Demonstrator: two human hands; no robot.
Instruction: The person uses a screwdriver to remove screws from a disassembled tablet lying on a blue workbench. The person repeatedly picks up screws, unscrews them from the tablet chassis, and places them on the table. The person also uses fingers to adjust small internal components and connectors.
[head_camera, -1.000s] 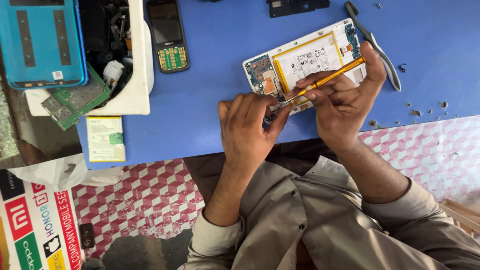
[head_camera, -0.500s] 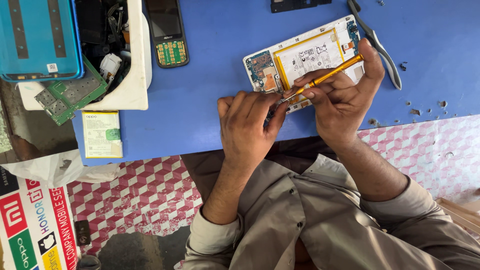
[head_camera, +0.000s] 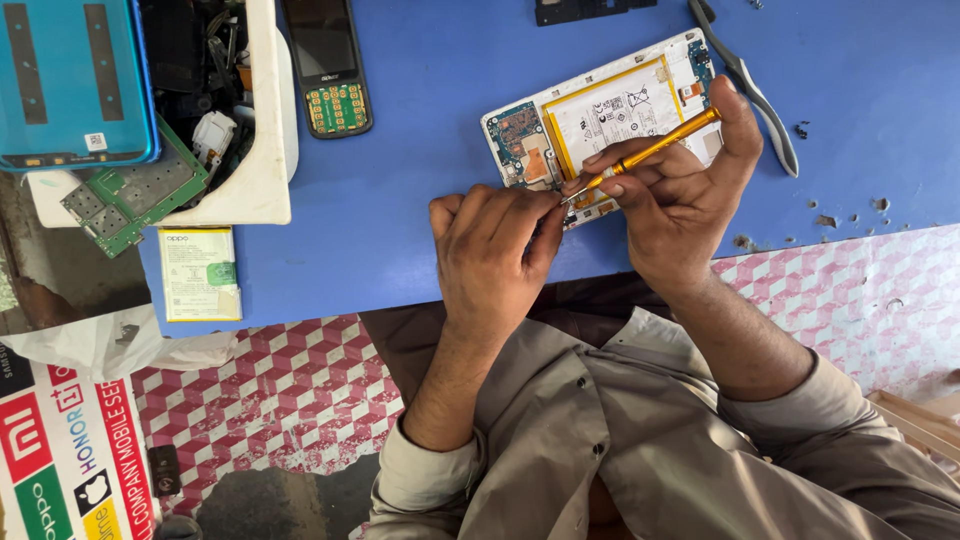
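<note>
An opened white tablet (head_camera: 600, 110) lies back-up on the blue table (head_camera: 420, 200), showing its battery and a small circuit board. My right hand (head_camera: 680, 195) grips a thin golden screwdriver (head_camera: 655, 150), its tip down at the tablet's near edge. My left hand (head_camera: 495, 250) rests on the table edge, fingers curled and pinched right at the screwdriver's tip against the tablet's lower corner. What the fingertips pinch is hidden.
A dark keypad phone (head_camera: 328, 65) lies to the left. A white tray (head_camera: 265, 150) of parts, a green circuit board (head_camera: 130, 200) and a turquoise back cover (head_camera: 70, 80) sit at far left. A flat battery (head_camera: 198, 272) lies near the edge; grey tweezers (head_camera: 755, 95) at right.
The view has shifted slightly; both hands stay at the tablet's near edge, with the screwdriver held at about the same angle.
</note>
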